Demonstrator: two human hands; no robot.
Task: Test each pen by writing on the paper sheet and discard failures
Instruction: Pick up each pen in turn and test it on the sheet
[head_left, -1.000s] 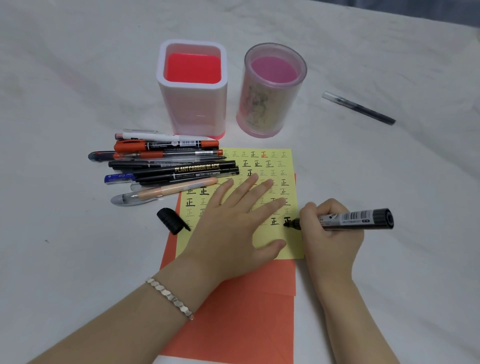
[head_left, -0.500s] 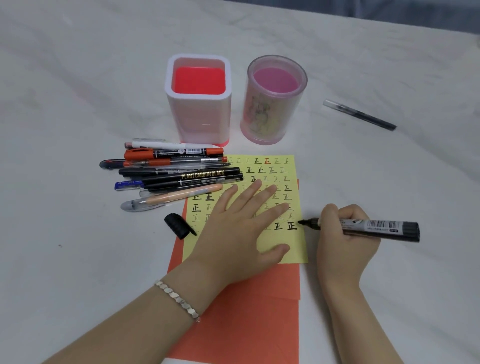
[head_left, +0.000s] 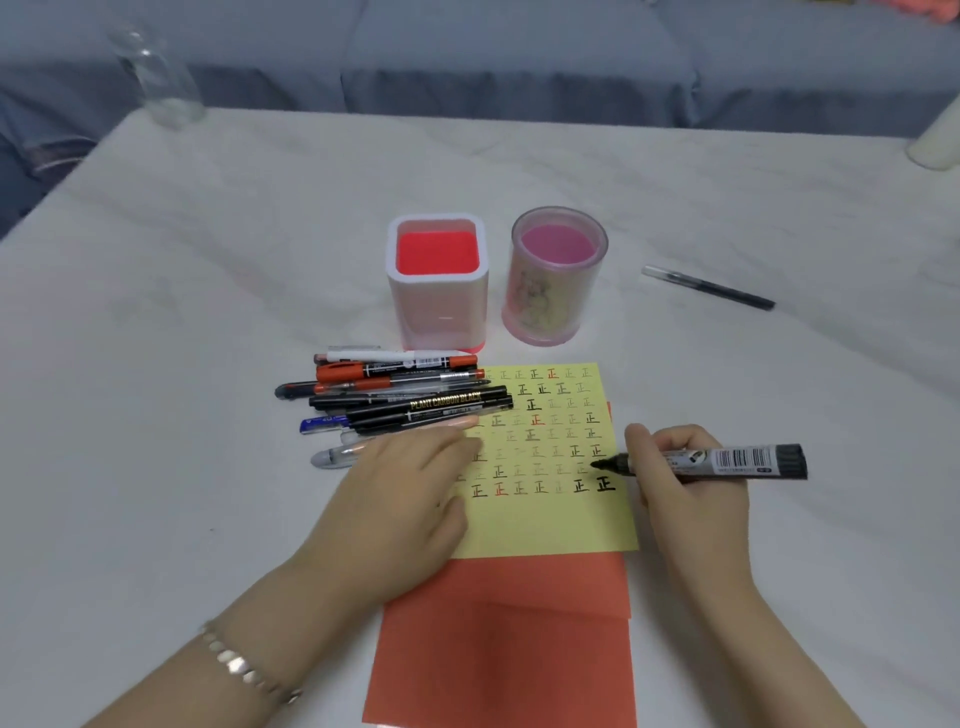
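A yellow paper sheet (head_left: 545, 525) covered with rows of small written characters lies on orange paper (head_left: 504, 649). My right hand (head_left: 685, 499) grips an uncapped black marker (head_left: 748, 460), its tip hovering just above the last bold character at the sheet's right edge. My left hand (head_left: 405, 499) lies palm down over the sheet's left edge, fingers together. The marker's black cap is hidden beneath it, so I cannot tell whether the hand holds it. A pile of several pens (head_left: 405, 400) lies just beyond my left hand.
A white square holder with a red inside (head_left: 437, 280) and a round pink holder (head_left: 556, 275) stand behind the sheet. A lone dark pen (head_left: 709, 287) lies at the right. A clear bottle (head_left: 156, 78) stands at the far left corner of the white table.
My left hand slid left off the middle of the sheet and now covers the black cap. My right hand lifted the marker tip off the finished character. The camera tilted up.
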